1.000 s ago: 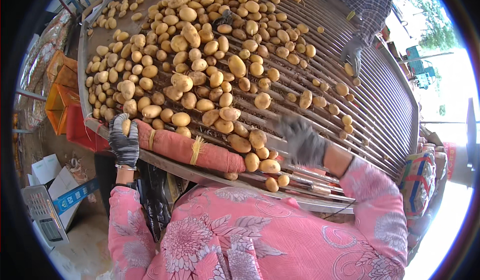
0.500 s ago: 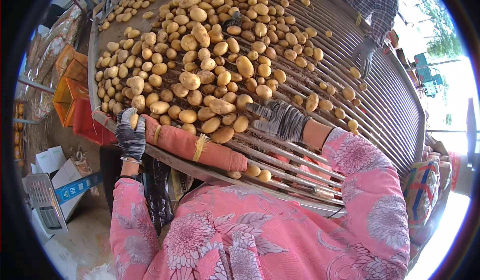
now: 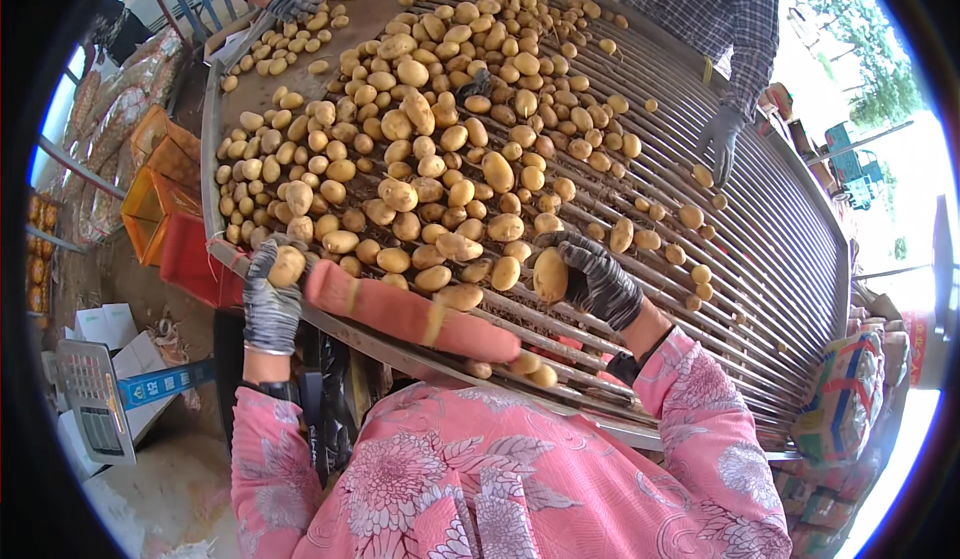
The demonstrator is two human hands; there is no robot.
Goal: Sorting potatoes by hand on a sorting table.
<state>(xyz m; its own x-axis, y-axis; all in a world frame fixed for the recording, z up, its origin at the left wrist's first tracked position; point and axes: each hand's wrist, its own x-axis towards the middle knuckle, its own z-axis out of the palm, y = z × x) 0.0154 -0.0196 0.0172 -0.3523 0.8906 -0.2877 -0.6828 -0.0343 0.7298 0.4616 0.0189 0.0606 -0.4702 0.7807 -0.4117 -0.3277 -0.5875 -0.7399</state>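
Observation:
My left hand (image 3: pixel 272 299), in a grey striped glove, is closed round a potato (image 3: pixel 287 266) by the near left corner of a slatted metal sorting table (image 3: pixel 760 289). In the same kind of glove, my right hand (image 3: pixel 600 279) grips a larger potato (image 3: pixel 550 275) above the bars. A big pile of potatoes (image 3: pixel 400 139) spreads in front of both hands. Between my hands a rolled red cloth bundle (image 3: pixel 410 317), tied with yellow bands, lies along the near edge. A few potatoes (image 3: pixel 525 363) sit beside its right end.
Across the table a person's gloved hand (image 3: pixel 722 144) rests near the bars at right. Another gloved hand (image 3: pixel 292 5) touches small potatoes at the far left. Orange and red crates (image 3: pixel 195 259) stand left of the table, near cardboard boxes and a scale (image 3: pixel 95 399). Stacked sacks (image 3: pixel 845 399) are at right.
My right hand, earlier reaching toward the pile, now holds a large potato and has moved slightly right. My left hand still holds a potato. The view has shifted, showing more of the far side.

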